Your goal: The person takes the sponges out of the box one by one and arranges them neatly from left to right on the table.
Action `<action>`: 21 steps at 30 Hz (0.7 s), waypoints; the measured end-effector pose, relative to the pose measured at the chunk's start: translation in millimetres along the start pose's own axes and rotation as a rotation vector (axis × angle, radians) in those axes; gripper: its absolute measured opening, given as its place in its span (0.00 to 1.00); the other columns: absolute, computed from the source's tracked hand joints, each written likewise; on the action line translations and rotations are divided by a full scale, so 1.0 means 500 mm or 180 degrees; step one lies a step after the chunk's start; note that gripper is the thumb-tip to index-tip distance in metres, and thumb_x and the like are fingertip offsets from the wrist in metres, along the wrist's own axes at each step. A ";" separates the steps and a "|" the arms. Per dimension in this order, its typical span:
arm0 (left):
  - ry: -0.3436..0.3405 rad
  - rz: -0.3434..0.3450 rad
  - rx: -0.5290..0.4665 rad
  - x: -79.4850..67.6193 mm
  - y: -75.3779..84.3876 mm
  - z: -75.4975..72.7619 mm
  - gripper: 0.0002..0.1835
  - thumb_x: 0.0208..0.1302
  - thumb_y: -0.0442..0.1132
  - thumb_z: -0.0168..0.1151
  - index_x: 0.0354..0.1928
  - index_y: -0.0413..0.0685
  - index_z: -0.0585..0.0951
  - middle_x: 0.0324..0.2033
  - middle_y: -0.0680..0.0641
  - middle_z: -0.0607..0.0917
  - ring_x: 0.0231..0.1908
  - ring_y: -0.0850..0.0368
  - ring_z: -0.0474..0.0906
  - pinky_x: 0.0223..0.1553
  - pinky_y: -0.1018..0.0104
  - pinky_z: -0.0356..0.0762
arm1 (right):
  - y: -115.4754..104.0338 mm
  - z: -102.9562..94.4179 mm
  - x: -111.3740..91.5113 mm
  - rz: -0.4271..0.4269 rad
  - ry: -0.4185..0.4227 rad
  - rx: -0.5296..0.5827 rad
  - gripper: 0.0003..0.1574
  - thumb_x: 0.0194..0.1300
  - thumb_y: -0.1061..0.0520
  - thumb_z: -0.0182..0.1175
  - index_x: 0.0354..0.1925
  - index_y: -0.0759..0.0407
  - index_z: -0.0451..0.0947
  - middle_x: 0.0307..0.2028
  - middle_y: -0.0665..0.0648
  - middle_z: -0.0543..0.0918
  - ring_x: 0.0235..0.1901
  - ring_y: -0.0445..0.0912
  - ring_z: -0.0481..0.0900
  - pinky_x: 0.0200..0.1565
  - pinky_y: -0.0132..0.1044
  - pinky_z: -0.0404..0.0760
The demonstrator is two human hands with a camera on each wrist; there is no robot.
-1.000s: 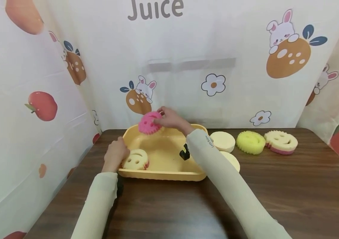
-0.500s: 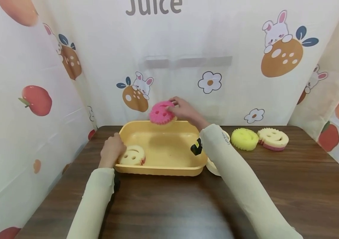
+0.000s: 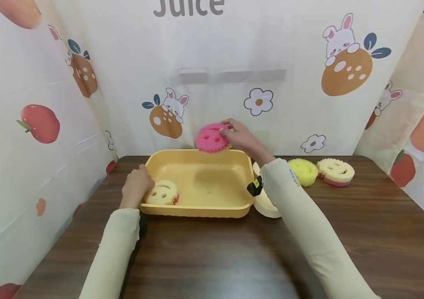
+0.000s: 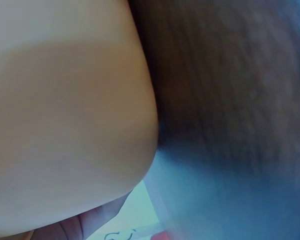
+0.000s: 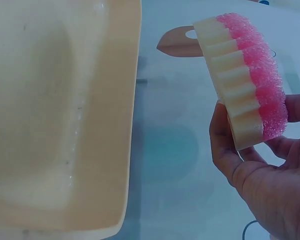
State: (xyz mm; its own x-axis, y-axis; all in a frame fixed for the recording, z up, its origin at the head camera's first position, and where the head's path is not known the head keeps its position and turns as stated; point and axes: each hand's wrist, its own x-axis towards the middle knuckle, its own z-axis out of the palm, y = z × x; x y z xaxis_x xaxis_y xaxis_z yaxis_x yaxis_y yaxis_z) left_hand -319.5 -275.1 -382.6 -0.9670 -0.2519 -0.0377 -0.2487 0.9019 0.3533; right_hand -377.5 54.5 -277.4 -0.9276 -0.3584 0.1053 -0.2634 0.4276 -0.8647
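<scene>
My right hand [image 3: 243, 137] pinches a round smiley sponge [image 3: 212, 138] by its edge, in the air above the basin's back rim. The right wrist view shows its pink scouring layer and cream foam [image 5: 230, 75] with a scalloped edge, thumb and fingers on opposite faces. A yellow plastic basin [image 3: 197, 211] stands on the table. My left hand [image 3: 137, 185] grips the left side of its rim, fingers curled over it. Inside the basin, by that hand, another smiley sponge [image 3: 165, 193] leans cream side up, its edge reddish. The left wrist view is mostly filled by a blurred close surface.
Right of the basin, partly behind my sleeve, lie pale round sponges [image 3: 266, 207]. Farther right on the brown table [image 3: 212, 257] are a yellow smiley sponge [image 3: 303, 171] and a cream-and-pink one [image 3: 335, 171]. A printed curtain [image 3: 290, 120] hangs at the back and sides.
My right hand has moved up and to the right, carrying the pink sponge from over the basin's left part to above its back rim. The left hand stays on the rim.
</scene>
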 end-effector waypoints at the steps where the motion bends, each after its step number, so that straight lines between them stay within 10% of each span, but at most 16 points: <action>1: 0.0007 -0.0002 -0.0002 0.000 0.000 0.001 0.25 0.68 0.40 0.47 0.62 0.30 0.64 0.51 0.26 0.77 0.49 0.31 0.79 0.37 0.40 0.80 | 0.002 -0.002 -0.004 -0.0014 0.0019 -0.0008 0.28 0.77 0.47 0.47 0.68 0.55 0.64 0.66 0.60 0.70 0.56 0.52 0.74 0.57 0.47 0.78; 21: -0.0019 0.0032 -0.0012 -0.005 -0.003 0.002 0.27 0.69 0.40 0.46 0.64 0.30 0.62 0.52 0.25 0.76 0.50 0.31 0.78 0.37 0.41 0.79 | 0.059 -0.011 -0.065 0.0166 0.0406 -0.0038 0.27 0.77 0.47 0.45 0.67 0.55 0.67 0.67 0.61 0.69 0.66 0.56 0.66 0.68 0.54 0.66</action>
State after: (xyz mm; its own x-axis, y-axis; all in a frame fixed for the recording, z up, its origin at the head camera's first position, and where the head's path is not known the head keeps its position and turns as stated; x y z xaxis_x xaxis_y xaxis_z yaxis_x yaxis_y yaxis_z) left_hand -316.5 -275.4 -384.1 -0.9698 -0.2407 -0.0396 -0.2387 0.9030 0.3573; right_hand -356.7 83.0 -303.5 -0.9661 -0.2274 0.1225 -0.2163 0.4532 -0.8648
